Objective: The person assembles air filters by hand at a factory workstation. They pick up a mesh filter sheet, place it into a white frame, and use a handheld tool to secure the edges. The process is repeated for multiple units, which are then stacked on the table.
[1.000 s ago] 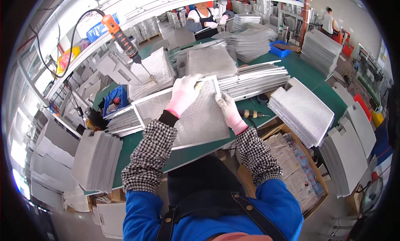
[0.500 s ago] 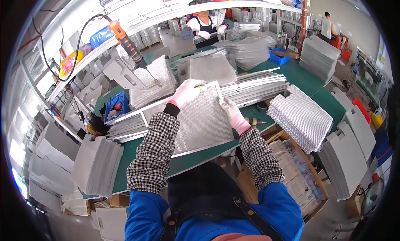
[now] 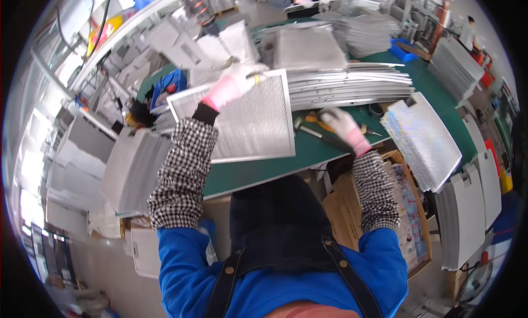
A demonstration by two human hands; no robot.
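A framed metal mesh panel (image 3: 256, 117) lies on the green bench in front of me, its pale frame running along the edges I can see. My left hand (image 3: 234, 84), in a pink and white glove, grips the panel's far edge; something yellow shows at its fingers. To the right of the panel, my gloved right hand (image 3: 342, 124) is over a few hand tools, its fingers bent and blurred. Below it is a hammer (image 3: 311, 131) with a dark handle. An orange and black tool (image 3: 319, 120) is partly covered by the fingers, so whether they hold it is unclear.
Metal frame strips (image 3: 352, 87) are piled beyond the panel. Mesh sheets (image 3: 421, 142) stand stacked at the right edge, above an open cardboard box (image 3: 423, 230). A power screwdriver (image 3: 198, 10) hangs at upper left. Grey panels (image 3: 135, 164) stand at left.
My right hand has let go of the panel's right edge and moved to the tools. The panel and my left hand have shifted left. The view has tipped downward.
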